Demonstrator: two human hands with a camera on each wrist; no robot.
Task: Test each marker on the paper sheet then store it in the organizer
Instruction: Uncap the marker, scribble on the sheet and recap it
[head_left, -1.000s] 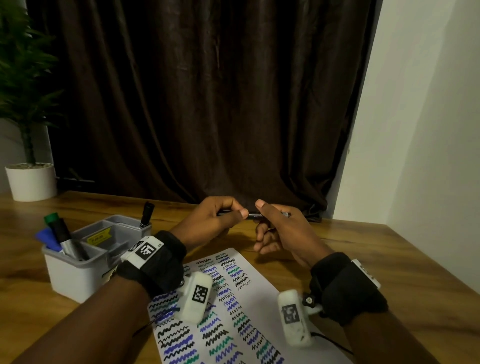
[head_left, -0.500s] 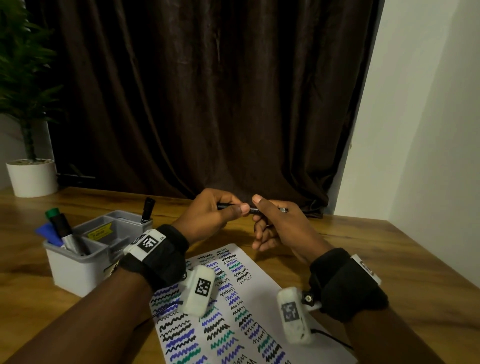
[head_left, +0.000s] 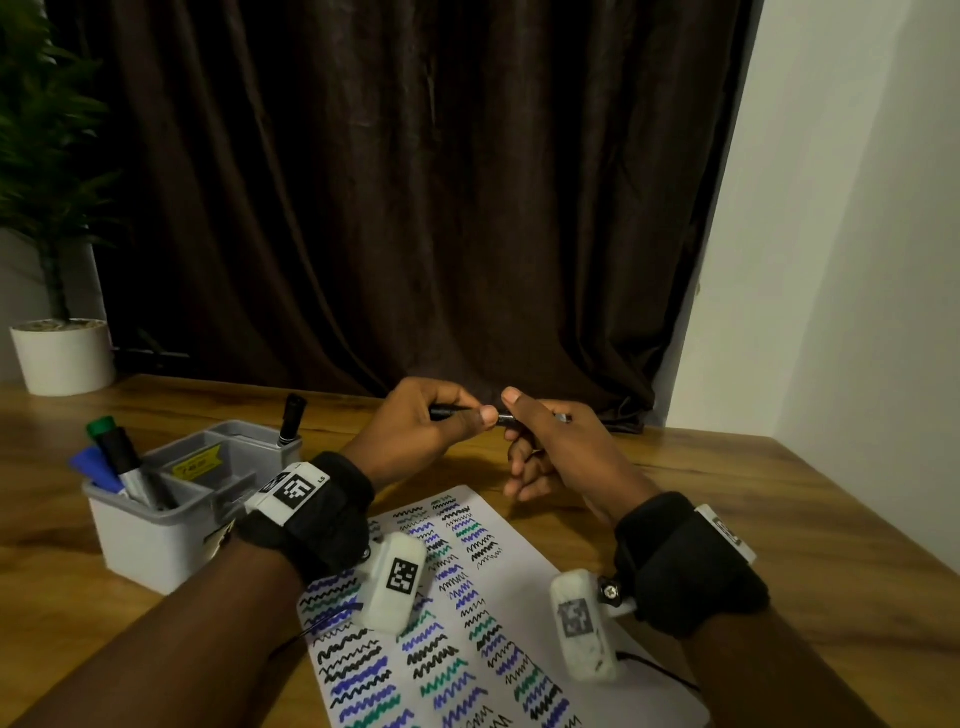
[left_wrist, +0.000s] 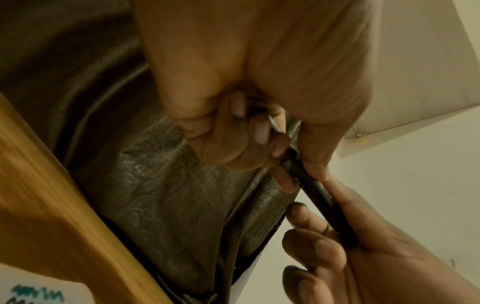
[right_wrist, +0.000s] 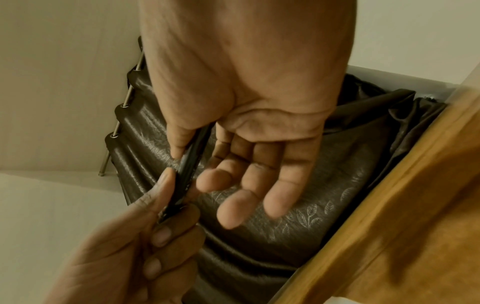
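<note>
Both hands hold one thin black marker (head_left: 448, 412) level in the air above the far end of the paper sheet (head_left: 524, 582). My left hand (head_left: 436, 421) curls round its left part, thumb pressed near the middle. My right hand (head_left: 540, 431) pinches the right part between thumb and forefinger, the other fingers hanging loose. In the left wrist view the marker (left_wrist: 319, 197) runs between the two grips; the right wrist view shows the marker (right_wrist: 189, 164) too. The paper carries black, blue and green squiggles. The grey organizer (head_left: 156, 525) stands at the left.
The organizer holds a green-capped marker (head_left: 117, 452), a blue-capped one (head_left: 93, 467) and a black one (head_left: 291, 418) in the far compartment. A potted plant (head_left: 57, 353) stands at the far left. A dark curtain (head_left: 415, 208) hangs behind the wooden table (head_left: 779, 519).
Both hands stay together on the marker and have hardly moved; my head view has shifted slightly.
</note>
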